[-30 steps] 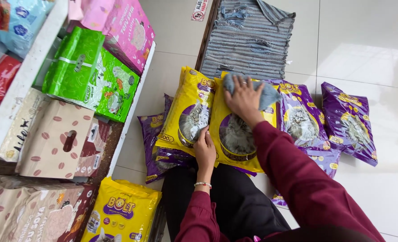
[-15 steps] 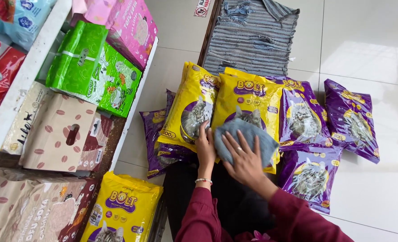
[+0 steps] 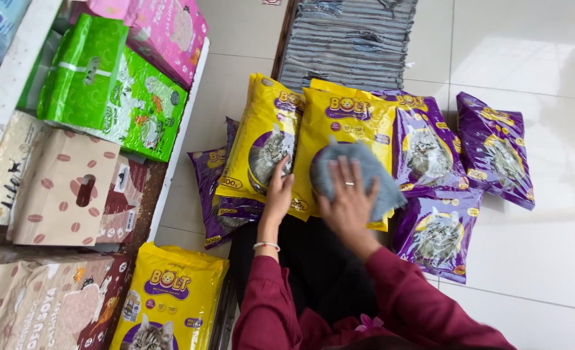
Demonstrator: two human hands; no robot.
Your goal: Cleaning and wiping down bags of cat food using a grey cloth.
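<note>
- The right hand (image 3: 351,202) lies flat, fingers spread, pressing a grey cloth (image 3: 355,176) onto the lower front of the middle yellow bag (image 3: 352,123).
- The left hand (image 3: 278,193) rests open against the lower right edge of the left yellow bag (image 3: 261,146), fingers loosely curved on it; a thin bracelet sits at the wrist.
- The two yellow bags stand side by side, edges overlapping, and lean back toward a striped mat (image 3: 349,42) on the floor.
- Purple bags (image 3: 430,146) fan out to the right of the yellow ones, touching one another; one more purple bag (image 3: 211,188) pokes out from under the left yellow bag.
- Bare floor (image 3: 533,52) opens wide to the right and beyond the outermost purple bag; a narrower strip of tile runs between the left yellow bag and the shelf (image 3: 184,123) edge.
- On the shelf to the left sit a green bag (image 3: 115,97), a pink bag (image 3: 171,32) and brown paper bags (image 3: 64,188), close-packed.
- Another yellow bag (image 3: 167,298) lies near the bottom edge; whether it rests on the floor or the shelf is hard to say.
</note>
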